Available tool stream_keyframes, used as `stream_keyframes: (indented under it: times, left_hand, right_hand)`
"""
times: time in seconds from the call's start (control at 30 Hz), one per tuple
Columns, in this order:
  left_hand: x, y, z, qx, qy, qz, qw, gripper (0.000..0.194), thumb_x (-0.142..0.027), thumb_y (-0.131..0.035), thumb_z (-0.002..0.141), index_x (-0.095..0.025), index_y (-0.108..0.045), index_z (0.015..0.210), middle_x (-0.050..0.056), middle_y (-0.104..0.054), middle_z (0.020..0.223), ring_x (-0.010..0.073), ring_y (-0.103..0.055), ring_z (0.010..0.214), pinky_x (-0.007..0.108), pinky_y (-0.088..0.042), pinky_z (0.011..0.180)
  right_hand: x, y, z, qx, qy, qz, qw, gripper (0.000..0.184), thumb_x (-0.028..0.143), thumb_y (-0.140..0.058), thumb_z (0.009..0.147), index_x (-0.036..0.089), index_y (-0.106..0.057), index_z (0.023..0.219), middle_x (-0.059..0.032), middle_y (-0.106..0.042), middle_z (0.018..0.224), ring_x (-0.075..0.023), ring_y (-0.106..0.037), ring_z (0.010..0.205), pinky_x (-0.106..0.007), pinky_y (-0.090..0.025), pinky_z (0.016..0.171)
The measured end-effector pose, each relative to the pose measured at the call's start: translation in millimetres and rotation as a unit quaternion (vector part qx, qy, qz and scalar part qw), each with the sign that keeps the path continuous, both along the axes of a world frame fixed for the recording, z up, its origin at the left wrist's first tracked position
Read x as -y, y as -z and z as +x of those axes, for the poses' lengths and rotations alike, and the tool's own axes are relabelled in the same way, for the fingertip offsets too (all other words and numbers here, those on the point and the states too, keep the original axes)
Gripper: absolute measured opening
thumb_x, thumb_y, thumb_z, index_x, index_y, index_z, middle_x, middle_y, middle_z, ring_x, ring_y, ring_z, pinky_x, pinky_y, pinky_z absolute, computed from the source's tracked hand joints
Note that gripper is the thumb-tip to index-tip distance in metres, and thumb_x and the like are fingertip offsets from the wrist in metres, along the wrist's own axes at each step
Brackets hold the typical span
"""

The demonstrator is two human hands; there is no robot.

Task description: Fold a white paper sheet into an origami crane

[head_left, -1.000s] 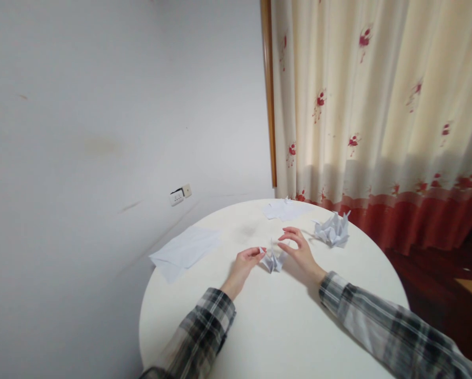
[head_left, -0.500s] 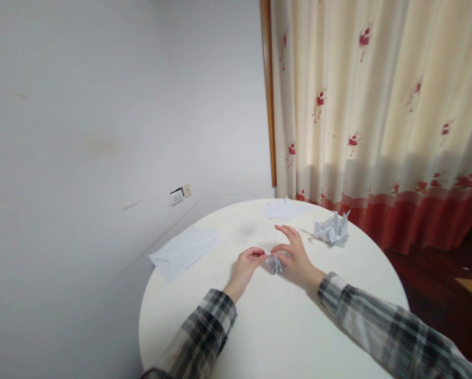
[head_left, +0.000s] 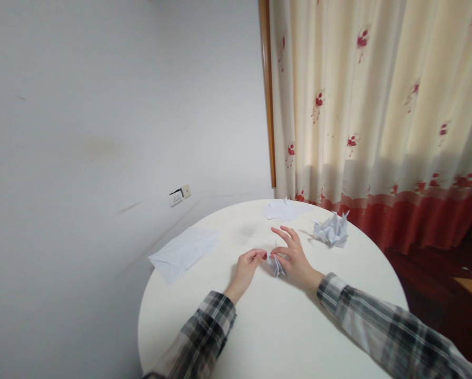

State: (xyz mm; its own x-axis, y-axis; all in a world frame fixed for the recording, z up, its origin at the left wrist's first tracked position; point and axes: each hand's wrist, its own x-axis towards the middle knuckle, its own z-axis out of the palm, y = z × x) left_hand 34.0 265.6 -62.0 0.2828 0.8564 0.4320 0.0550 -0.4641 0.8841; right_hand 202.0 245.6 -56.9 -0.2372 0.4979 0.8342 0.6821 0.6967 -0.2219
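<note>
Above the middle of the round white table, both hands meet at a small white origami crane [head_left: 277, 266] with pointed, pleated folds. My right hand [head_left: 295, 259] pinches it from the right between thumb and index finger, and its other fingers are raised and spread. From the left, the fingertips of my left hand [head_left: 247, 268] are pinched together at the crane's left tip. The exact contact there is small and partly hidden by the fingers.
A cluster of folded white paper pieces [head_left: 331, 230] stands at the table's right. Flat white paper sheets [head_left: 186, 250] lie at the left edge, and more white paper [head_left: 284, 209] at the far edge. The white table [head_left: 283, 337] stands near a wall and a curtain [head_left: 338, 121].
My left fingertips have shifted slightly and the crane's left tip looks less covered. The raised fingers of my right hand have moved a little left. The papers around are unchanged.
</note>
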Motion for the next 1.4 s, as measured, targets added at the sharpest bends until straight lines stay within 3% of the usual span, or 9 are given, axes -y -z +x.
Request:
stream_keyframes:
  times: [0.2,0.33,0.53,1.4]
  left_hand:
    - [8,-12.6,-1,-0.079,-0.051,0.135,0.986,0.02,-0.02,-0.056,0.073,-0.017,-0.058,0.093,0.004,-0.06,0.088,0.0145,-0.056,0.078,0.024,-0.044,0.065]
    - [12,-17.9,-1,-0.121,-0.054,0.206,0.969,0.022,-0.012,-0.052,0.075,-0.019,-0.057,0.095,0.004,-0.057,0.09,0.0143,-0.054,0.081,0.024,-0.045,0.065]
    - [10,-15.1,-3,-0.159,-0.054,0.294,0.941,0.017,-0.009,-0.049,0.077,-0.019,-0.06,0.086,0.005,-0.055,0.092,0.0159,-0.05,0.091,0.032,-0.041,0.083]
    - [12,-12.1,-7,-0.214,-0.072,0.298,0.928,0.016,-0.012,-0.046,0.08,-0.02,-0.058,0.087,0.004,-0.049,0.102,0.0157,-0.049,0.093,0.03,-0.042,0.082]
  right_hand:
    - [0,-1.0,0,0.012,0.0,0.006,1.0,0.011,0.026,-0.055,0.076,0.026,-0.065,0.074,0.0021,-0.034,0.131,-0.0262,-0.022,0.12,-0.054,-0.016,0.096]
    - [0,-1.8,0,0.018,0.002,0.013,1.0,0.01,0.026,-0.055,0.075,0.026,-0.065,0.074,0.0018,-0.034,0.131,-0.0264,-0.022,0.121,-0.054,-0.016,0.096]
    - [0,-0.9,0,0.024,0.004,0.011,1.0,0.011,0.025,-0.055,0.076,0.026,-0.066,0.075,0.0019,-0.035,0.13,-0.0262,-0.021,0.121,-0.053,-0.015,0.097]
    - [1,-0.4,0,0.017,-0.021,0.003,1.0,0.012,0.025,-0.054,0.076,0.025,-0.066,0.073,0.0009,-0.039,0.128,-0.0258,-0.024,0.12,-0.052,-0.019,0.096]
